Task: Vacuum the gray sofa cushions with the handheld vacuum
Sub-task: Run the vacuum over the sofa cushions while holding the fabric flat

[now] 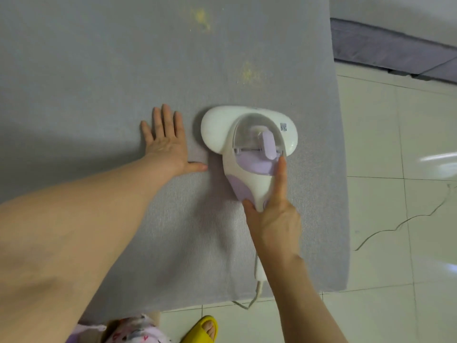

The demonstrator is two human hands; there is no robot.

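I see my left grip [165,147] lying flat, fingers straight, on the gray sofa cushion [86,70]. Just right of its thumb the handheld vacuum [247,134] sits head-down on the cushion, with yellow crumbs [249,74] beyond it. My right grip [274,219] curls round the handle, forefinger stretched along it.

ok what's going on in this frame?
A person is vacuuming a gray cushion. The right hand grips the handle of the white-and-lavender handheld vacuum, whose head sits flat on the fabric. The left hand lies flat on the cushion just beside it. Two yellowish patches lie farther up, beyond the head, not yet reached. The cord trails off the near edge.
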